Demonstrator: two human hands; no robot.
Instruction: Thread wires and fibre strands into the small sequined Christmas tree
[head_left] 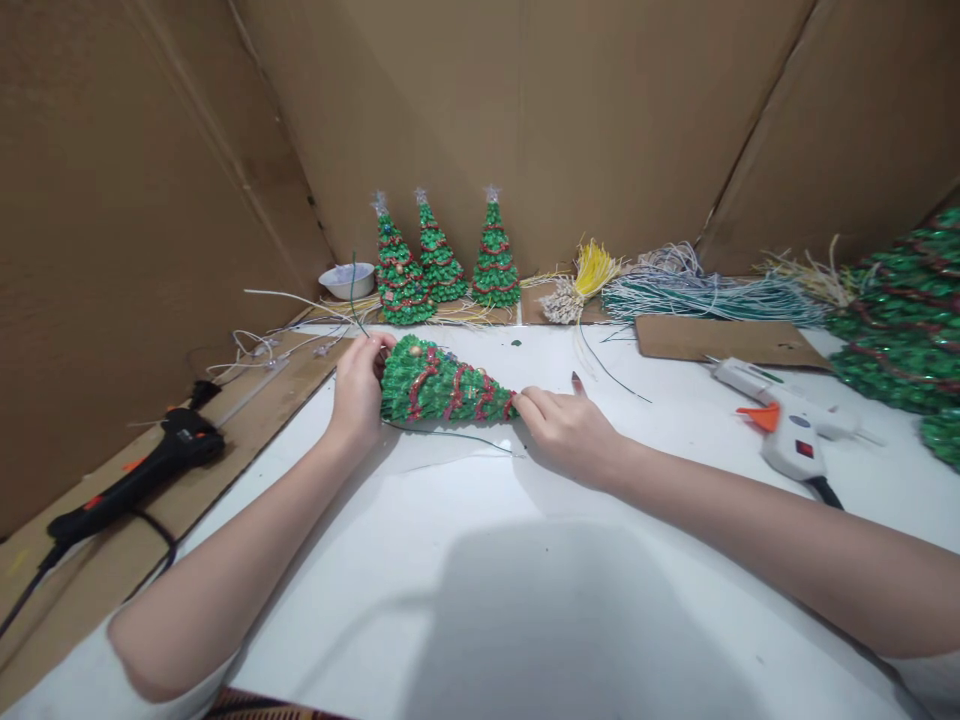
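Note:
A small green Christmas tree ornament with red garlands lies on its side between my hands, its tip pointing right. My left hand is closed around its wide base, with the fingertips partly hidden behind it. At the narrow tip, my right hand pinches with thumb and fingers. A thin green wire runs from the base along the near side of the tree. Another dark green wire sticks up by my left fingers.
Three finished-looking trees stand at the back beside a white bowl. Wire bundles and a cardboard strip lie back right. A white glue gun and large green tree are right; a black glue gun is left.

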